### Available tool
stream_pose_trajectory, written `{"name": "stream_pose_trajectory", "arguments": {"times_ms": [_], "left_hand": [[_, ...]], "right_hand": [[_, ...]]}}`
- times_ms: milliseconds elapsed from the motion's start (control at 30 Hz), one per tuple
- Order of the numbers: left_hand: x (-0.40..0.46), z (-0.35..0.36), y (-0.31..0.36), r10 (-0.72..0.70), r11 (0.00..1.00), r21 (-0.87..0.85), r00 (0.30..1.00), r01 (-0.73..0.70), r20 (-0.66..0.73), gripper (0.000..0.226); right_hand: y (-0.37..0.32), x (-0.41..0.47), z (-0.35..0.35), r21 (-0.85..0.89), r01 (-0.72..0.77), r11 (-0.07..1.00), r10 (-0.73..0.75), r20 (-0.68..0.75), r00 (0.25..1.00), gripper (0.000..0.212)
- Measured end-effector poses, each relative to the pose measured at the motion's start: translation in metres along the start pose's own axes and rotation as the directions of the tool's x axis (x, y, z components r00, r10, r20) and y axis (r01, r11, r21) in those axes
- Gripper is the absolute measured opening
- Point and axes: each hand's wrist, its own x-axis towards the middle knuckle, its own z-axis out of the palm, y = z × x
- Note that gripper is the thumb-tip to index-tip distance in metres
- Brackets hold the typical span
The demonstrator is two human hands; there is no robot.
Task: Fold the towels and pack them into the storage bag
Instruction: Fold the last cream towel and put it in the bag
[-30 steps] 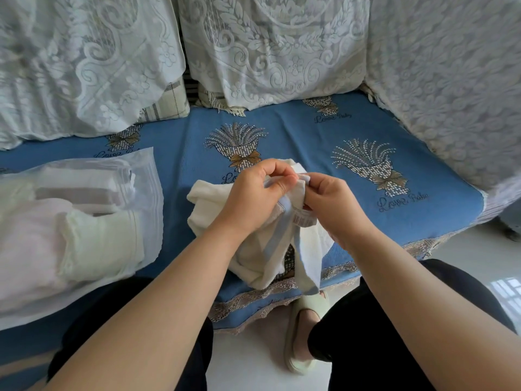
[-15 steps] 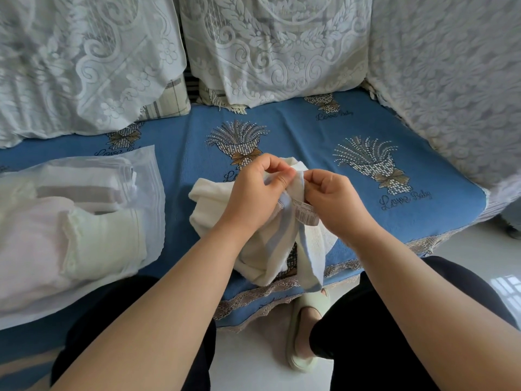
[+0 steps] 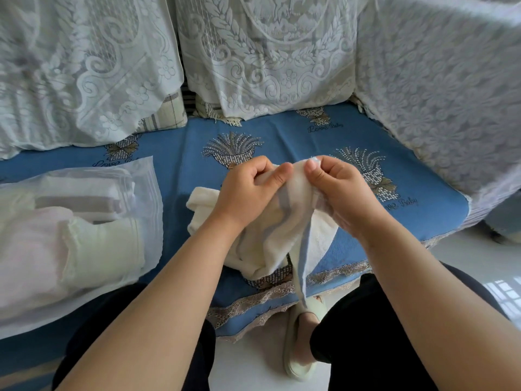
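A cream towel with a pale blue stripe (image 3: 270,232) lies bunched on the blue sofa cover, partly lifted. My left hand (image 3: 248,190) and my right hand (image 3: 338,190) each pinch its upper edge between thumb and fingers, close together, with a strip of towel hanging down toward the floor. At the left lies a translucent white storage bag (image 3: 149,193) holding several folded towels, pale green, pink and brown-striped, seen through its wall.
The blue sofa cover (image 3: 282,136) with wheat-sheaf prints ends in a lace hem (image 3: 270,303) near my knees. Lace-covered cushions (image 3: 267,52) line the back and the right side. My slippered foot (image 3: 301,345) rests on the white floor between my legs.
Both hands have shifted up along the towel's edge and turned it, so the label that showed between them is out of sight. The towel hangs a little longer below.
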Motion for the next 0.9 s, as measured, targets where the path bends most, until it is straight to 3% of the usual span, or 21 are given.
{"name": "stream_pose_trajectory", "arguments": {"times_ms": [167, 267, 400, 533, 733, 900], "left_hand": [[-0.002, -0.003, 0.019, 0.035, 0.987, -0.158, 0.968, 0.004, 0.247, 0.035], [-0.005, -0.003, 0.037, 0.036, 0.974, -0.222, 0.947, 0.037, 0.319, 0.032], [-0.007, -0.015, 0.053, 0.003, 0.957, -0.267, 0.918, 0.112, 0.396, 0.048], [-0.006, -0.036, 0.057, -0.113, 0.982, -0.08, 0.867, 0.173, 0.485, 0.045], [-0.004, -0.069, 0.071, -0.105, 0.983, -0.085, 0.873, 0.164, 0.476, 0.08], [0.006, -0.091, 0.107, -0.106, 0.993, 0.016, 0.808, 0.119, 0.58, 0.073]], "right_hand": [[-0.026, -0.013, -0.012, -0.033, -0.034, 0.999, 0.039, 0.165, 0.986, 0.027], [-0.047, -0.017, -0.017, -0.08, -0.021, 0.997, 0.034, 0.165, 0.986, 0.025], [-0.061, -0.016, -0.026, -0.128, 0.034, 0.991, -0.029, 0.046, 0.999, 0.028], [-0.058, -0.008, -0.037, -0.2, 0.038, 0.979, -0.069, -0.151, 0.986, 0.027], [-0.054, 0.006, -0.058, -0.181, 0.035, 0.983, -0.121, -0.49, 0.863, 0.03], [-0.046, 0.019, -0.047, -0.131, -0.003, 0.991, -0.071, -0.558, 0.827, 0.03]]}}
